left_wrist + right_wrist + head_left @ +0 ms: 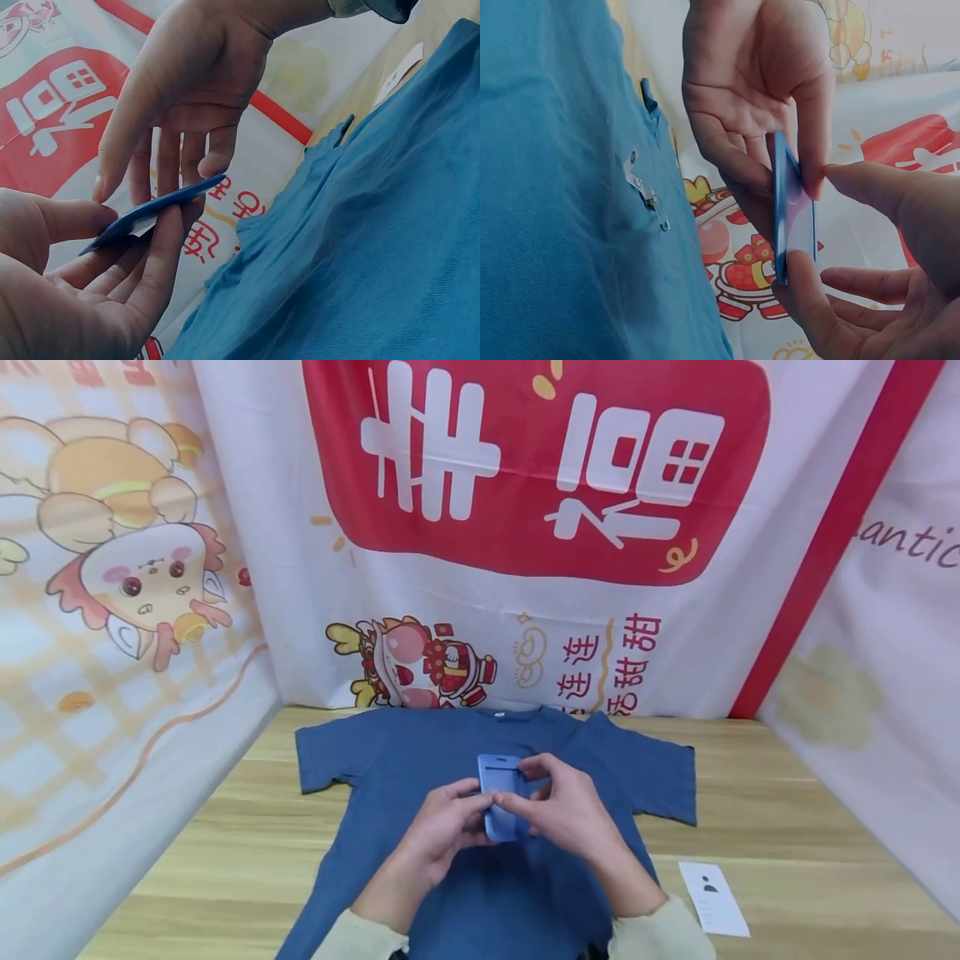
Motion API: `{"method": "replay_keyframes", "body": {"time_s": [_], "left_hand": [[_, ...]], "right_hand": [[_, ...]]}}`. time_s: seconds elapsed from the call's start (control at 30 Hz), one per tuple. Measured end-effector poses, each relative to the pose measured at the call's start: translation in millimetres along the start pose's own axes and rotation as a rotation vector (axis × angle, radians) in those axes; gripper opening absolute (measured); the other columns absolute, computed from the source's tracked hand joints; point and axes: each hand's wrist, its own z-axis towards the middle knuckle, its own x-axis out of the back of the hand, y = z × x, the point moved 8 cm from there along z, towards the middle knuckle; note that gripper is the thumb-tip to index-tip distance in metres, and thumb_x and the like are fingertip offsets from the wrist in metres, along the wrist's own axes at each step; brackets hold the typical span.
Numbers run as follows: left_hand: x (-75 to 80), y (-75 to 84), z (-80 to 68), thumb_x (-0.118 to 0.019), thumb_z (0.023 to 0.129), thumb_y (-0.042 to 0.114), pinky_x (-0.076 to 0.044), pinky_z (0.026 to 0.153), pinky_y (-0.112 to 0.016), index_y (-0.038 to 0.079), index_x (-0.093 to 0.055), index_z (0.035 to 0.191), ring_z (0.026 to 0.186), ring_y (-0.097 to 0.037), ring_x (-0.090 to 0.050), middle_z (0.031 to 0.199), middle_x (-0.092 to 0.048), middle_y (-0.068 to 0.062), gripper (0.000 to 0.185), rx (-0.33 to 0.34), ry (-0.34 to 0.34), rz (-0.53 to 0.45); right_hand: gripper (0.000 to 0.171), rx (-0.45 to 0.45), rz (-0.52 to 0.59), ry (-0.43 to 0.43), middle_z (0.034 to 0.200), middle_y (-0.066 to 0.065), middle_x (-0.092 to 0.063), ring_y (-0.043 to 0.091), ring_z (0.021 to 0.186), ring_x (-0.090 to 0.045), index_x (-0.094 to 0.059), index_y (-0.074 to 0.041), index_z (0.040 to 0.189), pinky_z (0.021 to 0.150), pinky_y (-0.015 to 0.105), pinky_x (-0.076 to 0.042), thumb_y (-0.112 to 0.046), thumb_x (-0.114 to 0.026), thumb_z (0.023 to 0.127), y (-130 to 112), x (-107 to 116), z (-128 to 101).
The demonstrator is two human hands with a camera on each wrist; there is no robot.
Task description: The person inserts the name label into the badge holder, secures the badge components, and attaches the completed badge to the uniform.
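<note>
A blue card holder (pixel 501 797) is held up over the chest of a blue T-shirt (pixel 450 760) spread flat on the wooden table (pixel 787 810). My left hand (pixel 457 814) grips its near end between thumb and fingers. My right hand (pixel 547 793) pinches the holder's edges between thumb and forefinger. In the left wrist view the card holder (pixel 150 210) lies flat on the left hand's fingers (pixel 161 255), with a pale patch at its underside. Seen edge-on in the right wrist view, the card holder (pixel 787 217) stands between both hands. A small metal clip (pixel 649 195) sits on the shirt.
A white printed card (pixel 712 897) lies on the table to the right of the shirt. Printed cloth banners (pixel 525 527) close off the back and both sides. Bare wood shows left and right of the shirt.
</note>
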Motion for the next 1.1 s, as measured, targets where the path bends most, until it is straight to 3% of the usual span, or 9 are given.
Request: {"method": "replay_keyframes", "body": {"time_s": [0.13, 0.4, 0.77, 0.93, 1.1], "left_hand": [[-0.6, 3.8, 2.3, -0.062, 0.111, 0.036, -0.066, 0.096, -0.046, 0.002, -0.060, 0.151, 0.110, -0.021, -0.076, 0.139, -0.072, -0.017, 0.053, -0.004, 0.007, -0.029], [-2.2, -0.2, 0.9, -0.047, 0.115, 0.049, -0.065, 0.099, -0.046, 0.003, -0.053, 0.157, 0.104, -0.016, -0.071, 0.138, -0.070, -0.017, 0.063, 0.013, -0.022, -0.048], [0.5, -6.0, 1.0, -0.047, 0.116, 0.039, -0.066, 0.096, -0.046, -0.001, -0.061, 0.148, 0.099, -0.014, -0.070, 0.120, -0.073, -0.010, 0.053, 0.005, 0.003, -0.057], [1.9, -5.7, 2.7, -0.056, 0.113, 0.026, -0.067, 0.093, -0.046, -0.003, -0.067, 0.137, 0.099, -0.018, -0.073, 0.126, -0.073, -0.015, 0.039, -0.033, 0.034, -0.069], [7.2, -3.1, 4.2, -0.061, 0.112, 0.024, -0.067, 0.094, -0.047, -0.001, -0.061, 0.147, 0.106, -0.021, -0.076, 0.138, -0.070, -0.020, 0.043, -0.061, 0.075, -0.056]], "right_hand": [[0.062, -0.017, -0.016, -0.018, 0.124, 0.009, -0.073, 0.017, 0.075, -0.071, -0.068, -0.014, 0.136, 0.064, 0.034, -0.064, -0.047, -0.089, 0.088, -1, 0, 3], [0.064, -0.023, -0.015, -0.038, 0.120, 0.008, -0.074, 0.018, 0.072, -0.071, -0.067, -0.013, 0.136, 0.062, 0.034, -0.062, -0.043, -0.092, 0.085, 6, -5, 3], [0.061, -0.036, 0.051, -0.090, 0.130, 0.011, -0.074, 0.016, 0.088, -0.073, -0.069, -0.014, 0.134, 0.065, 0.038, -0.065, -0.040, -0.093, 0.084, 14, -13, 5], [0.058, -0.040, 0.134, -0.180, 0.137, 0.012, -0.072, 0.020, 0.101, -0.075, -0.067, -0.011, 0.139, 0.074, 0.042, -0.068, -0.033, -0.089, 0.090, 14, -17, 3], [0.054, -0.015, 0.218, -0.273, 0.140, 0.012, -0.071, 0.022, 0.112, -0.074, -0.067, -0.008, 0.142, 0.081, 0.043, -0.068, -0.030, -0.082, 0.095, 9, -21, 1]]}}
